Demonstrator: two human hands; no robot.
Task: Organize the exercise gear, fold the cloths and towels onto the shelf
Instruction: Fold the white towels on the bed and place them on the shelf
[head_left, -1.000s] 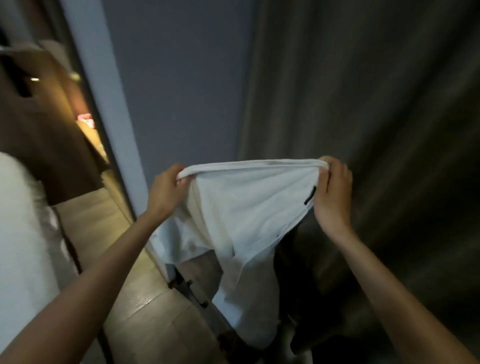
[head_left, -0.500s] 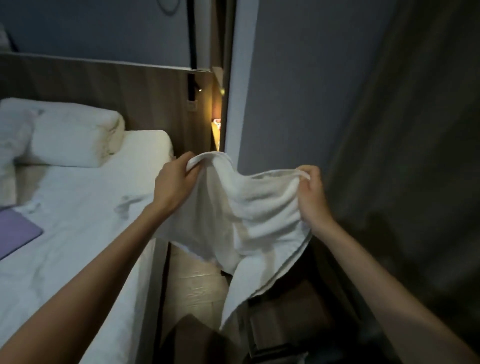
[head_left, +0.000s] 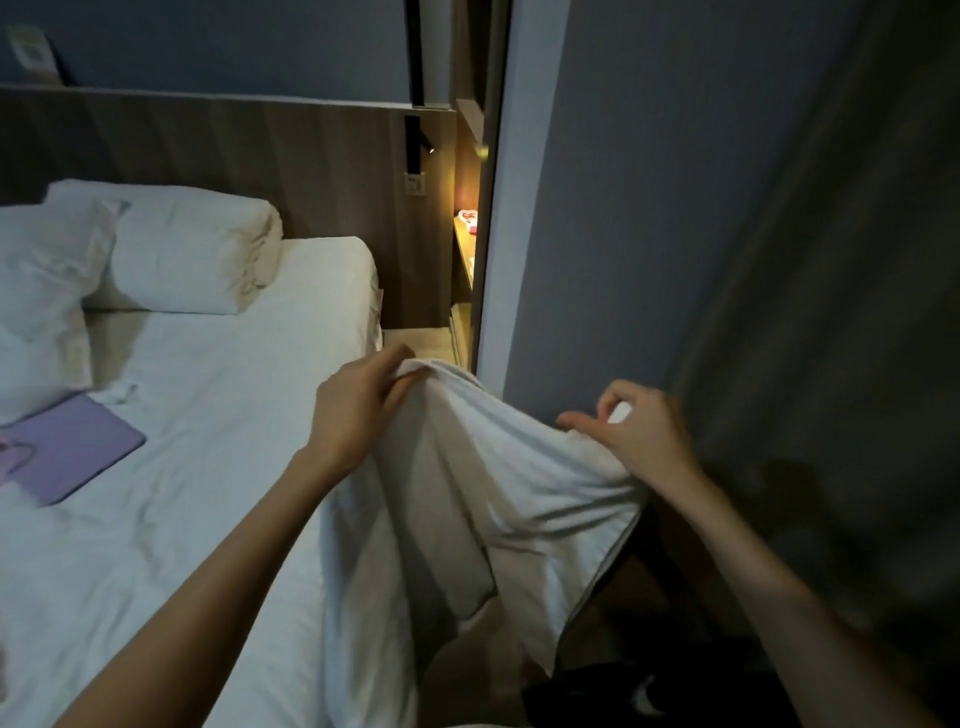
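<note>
Two hands hold one white towel up between them, just right of the frame's centre. The left hand (head_left: 358, 410) has its fingers curled round a bunched top corner. The right hand (head_left: 639, 436), slightly lower and further right, pinches the opposite edge between thumb and fingertips, with a sliver of white showing in the grip. The towel (head_left: 493, 493) sags in a slack curve between the two grips and hangs in deep folds toward the lower middle of the frame, beside the bed and resting on nothing I can see. It looks soft, light and quite limp, so it will likely droop wherever it is not held. Its nap should keep it from slipping through the fingers. I would take it by the two top corners, so that the upper edge pulls straight before any fold. The bed (head_left: 208, 467) fills the left half, its white sheet rumpled but broad enough to fold on. Pillows (head_left: 192, 249) are piled at the upper left, and a flat purple case (head_left: 72, 447) lies at the left edge. Behind runs a wooden headboard (head_left: 311, 171), with a lit niche (head_left: 465, 234) at upper centre. A grey-blue wall (head_left: 623, 208) and a dark curtain (head_left: 857, 312) close off the right. Pale floor (head_left: 483, 649) shows below the towel. No shelf meant for the towels is clearly in view.
</note>
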